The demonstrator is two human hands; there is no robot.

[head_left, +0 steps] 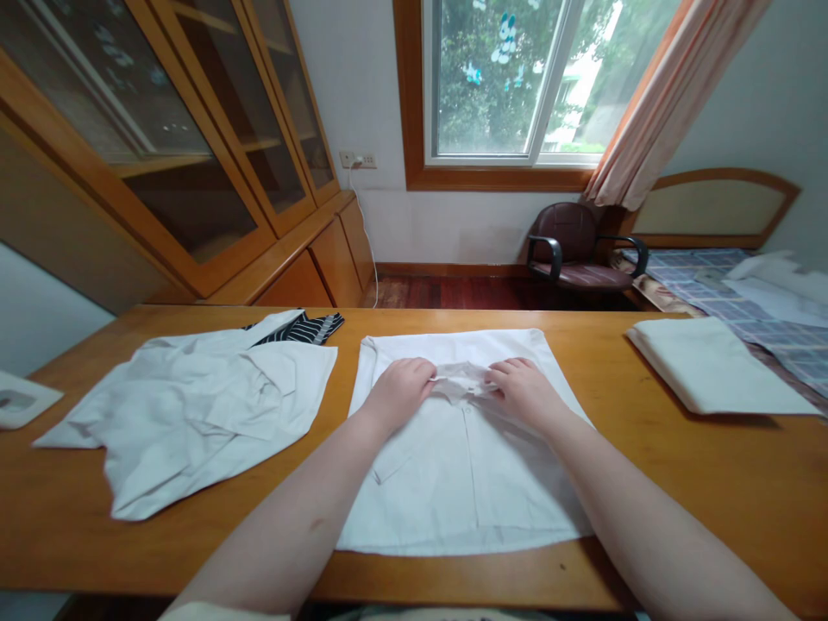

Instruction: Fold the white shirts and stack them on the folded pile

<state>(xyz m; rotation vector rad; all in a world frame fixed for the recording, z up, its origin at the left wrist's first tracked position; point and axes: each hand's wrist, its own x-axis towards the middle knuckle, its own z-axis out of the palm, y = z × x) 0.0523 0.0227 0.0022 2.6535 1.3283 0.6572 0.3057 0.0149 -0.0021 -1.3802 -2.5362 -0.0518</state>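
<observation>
A white buttoned shirt [427, 492] lies face up on the wooden table [272, 543], its sides folded under into a squarish shape. Its collar is at the far end, between my two hands. My left hand [407, 385] pinches the left side of the collar, with the fingers bent over the cloth. On the opposite side, my right hand [519, 390] grips the collar in the same way. Both forearms cross over the shirt's lower part. The fingertips are partly hidden by cloth.
A crumpled white garment [194, 414] lies to the left, with black striped cloth [301, 329] behind it. Folded white cloth [718, 366] sits at the right. A white object [26, 401] is at the left edge. Beyond stand a cabinet [291, 276], an armchair [575, 246] and a bed [763, 302].
</observation>
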